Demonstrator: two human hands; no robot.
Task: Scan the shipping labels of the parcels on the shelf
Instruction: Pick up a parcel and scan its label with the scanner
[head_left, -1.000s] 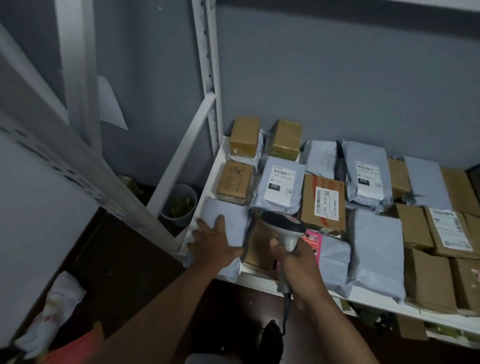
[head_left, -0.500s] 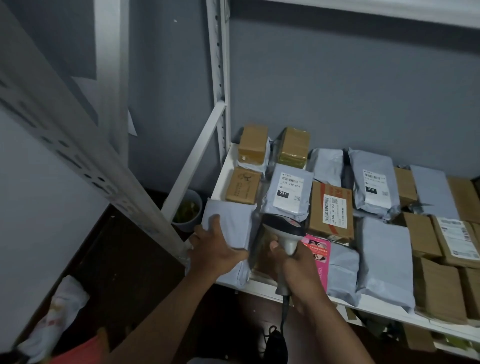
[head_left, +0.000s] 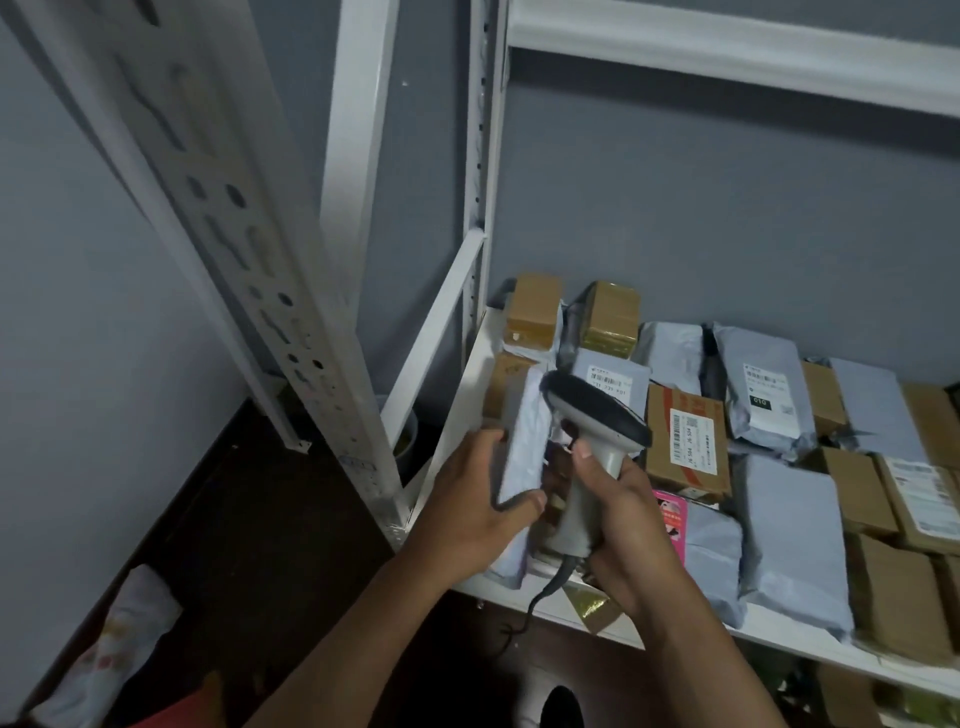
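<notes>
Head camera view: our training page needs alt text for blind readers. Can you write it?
A person's left hand tilts a grey mailer bag up on edge while the right hand grips a corded barcode scanner beside it. Behind lie more parcels on a white shelf.

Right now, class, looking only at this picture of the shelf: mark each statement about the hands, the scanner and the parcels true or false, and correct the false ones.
1. The right hand grips the scanner. True.
2. The left hand rests flat on the shelf. False: it holds a grey mailer tipped up on edge.
3. The scanner has a cable hanging from its handle. True.
4. The taped box shows no label. False: a white barcode label faces up on it.
5. All parcels are grey bags. False: several are brown boxes.
</notes>
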